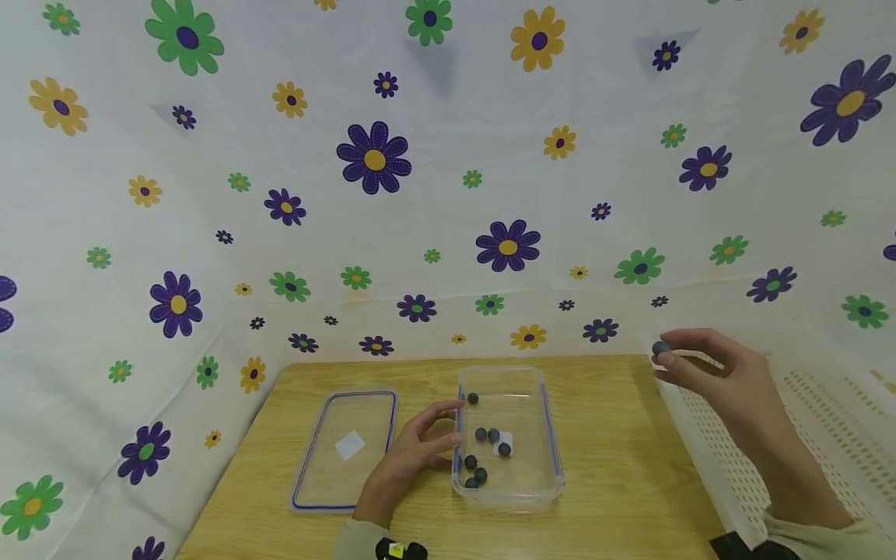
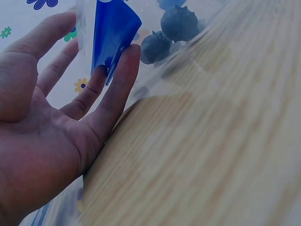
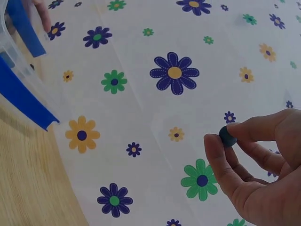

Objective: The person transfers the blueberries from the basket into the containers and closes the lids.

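Note:
A clear plastic container point(image 1: 519, 474) with blue-edged sides stands on the table, holding several dark blue blueberries point(image 1: 481, 434). My left hand point(image 1: 413, 453) is at its left wall, fingertips touching the side. In the left wrist view, those fingers rest against a hanging blue clasp point(image 2: 113, 33), and crowned blueberries point(image 2: 179, 23) show through the wall. Raised at the right, my right hand point(image 1: 735, 389) pinches one blueberry point(image 3: 227, 136) between thumb and fingertips, over the near-left edge of a white perforated basket point(image 1: 829, 428).
A clear lid point(image 1: 325, 482) with a blue seal lies flat left of the container, a white square point(image 1: 350, 446) on it. Flower-printed white cloth point(image 1: 448, 218) rises behind the wooden table point(image 1: 602, 435). The basket stands along the table's right side.

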The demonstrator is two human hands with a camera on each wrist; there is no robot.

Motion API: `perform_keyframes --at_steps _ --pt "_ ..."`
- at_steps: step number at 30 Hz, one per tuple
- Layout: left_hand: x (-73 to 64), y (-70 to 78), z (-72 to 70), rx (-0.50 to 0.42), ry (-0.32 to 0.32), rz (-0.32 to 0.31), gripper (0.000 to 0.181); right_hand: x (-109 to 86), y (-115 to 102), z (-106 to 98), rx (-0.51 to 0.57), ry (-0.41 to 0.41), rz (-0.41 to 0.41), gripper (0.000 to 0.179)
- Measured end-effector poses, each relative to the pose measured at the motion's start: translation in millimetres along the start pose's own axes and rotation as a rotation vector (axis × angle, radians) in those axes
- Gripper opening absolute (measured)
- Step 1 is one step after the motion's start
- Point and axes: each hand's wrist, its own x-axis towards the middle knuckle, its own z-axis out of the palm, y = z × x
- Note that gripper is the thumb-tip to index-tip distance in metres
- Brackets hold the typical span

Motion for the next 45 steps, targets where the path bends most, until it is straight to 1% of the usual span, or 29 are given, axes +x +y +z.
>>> perform_keyframes --at_steps 2,4,7,9,13,16,19,25,31,35,40,45 --pt "-1.6 -0.2 -0.5 0.0 0.002 -0.001 0.06 -4.9 -1 7 0.083 -0.002 -0.008 0.029" --pt "-3.0 -0.7 -1.5 -0.004 0.005 -0.011 0.06 -9.8 -2 15 0.137 0.001 -0.009 0.029" --pt "-3.2 -1.4 -1.8 -0.015 0.0 -0.03 0.062 -16.2 -7 25 0.186 0.022 -0.006 0.029" --pt "-2.2 -1.9 -1.6 -0.02 -0.002 -0.027 0.062 -18.7 -11 31 0.2 0.038 -0.011 0.03" --pt "1.5 -1.3 0.2 -0.023 -0.01 0.002 0.062 -17.5 -15 42 0.227 0.057 -0.043 0.03" --pt "3.8 -0.4 0.6 -0.024 -0.014 0.005 0.061 -12.7 -13 52 0.267 0.072 -0.078 0.028" --pt "4.4 1.0 0.2 -0.016 -0.012 0.003 0.061 -8.6 -9 63 0.309 0.083 -0.084 0.027" --pt "4.3 3.3 -0.4 -0.014 -0.013 -0.008 0.061 -6.3 1 80 0.318 0.075 -0.034 0.03" --pt "2.6 -1.0 -1.3 -0.021 -0.017 -0.008 0.061 -5.2 21 92 0.313 0.065 -0.005 0.031" --pt "1.4 -2.3 -1.6 -0.023 -0.016 -0.005 0.062 -5.5 32 99 0.299 0.037 0.019 0.032" --pt "1.3 -3.1 -1.9 -0.024 -0.02 0.009 0.063 -5.0 41 107 0.269 0.003 0.038 0.032" --pt "4.3 -2.6 -1.2 -0.009 -0.015 0.014 0.062 -4.0 50 116 0.289 0.015 0.061 0.031"
